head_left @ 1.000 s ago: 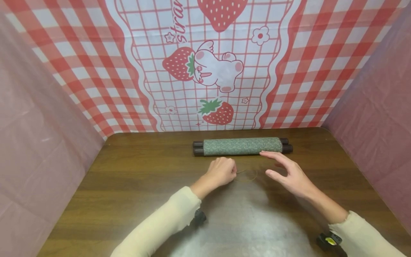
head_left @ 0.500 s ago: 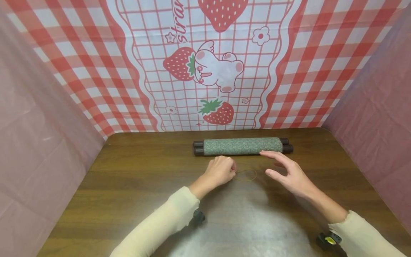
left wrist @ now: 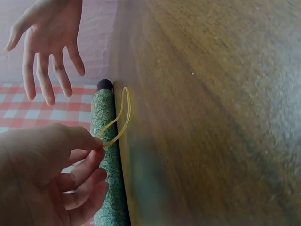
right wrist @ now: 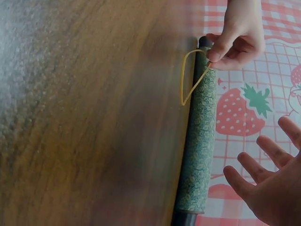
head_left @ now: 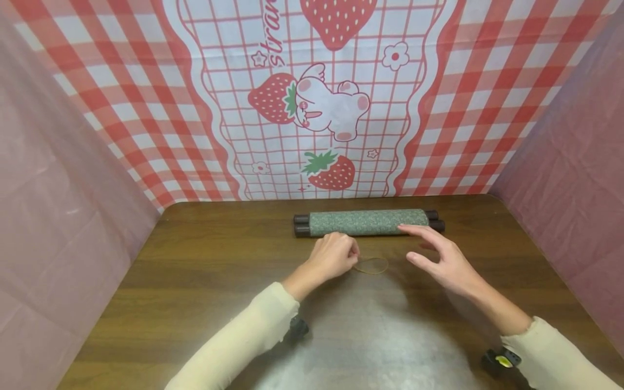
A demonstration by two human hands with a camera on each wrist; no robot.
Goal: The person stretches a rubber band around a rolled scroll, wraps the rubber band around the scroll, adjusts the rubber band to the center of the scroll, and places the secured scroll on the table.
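While the left hand [head_left: 333,254] pinches a yellow rubber band [left wrist: 129,113] between thumb and index finger, its other fingers curled, the band's loop hangs out toward the right hand [head_left: 448,265]. That second grip is empty, its fingers spread and apart from the band. Both hands are in front of a green patterned scroll [head_left: 368,222], which lies rolled up near the far edge of the counter [head_left: 219,260], parallel to it and a little right of its middle. Dark rod ends show at both ends of the scroll. From the head view the right fingertip overlaps the scroll's front, but the wrist views show a gap between them. Whether the band touches the counter, I cannot tell. Behind the far edge hangs a red-and-white strawberry cloth [head_left: 336,116]; pink curtains [head_left: 560,141] flank both sides.
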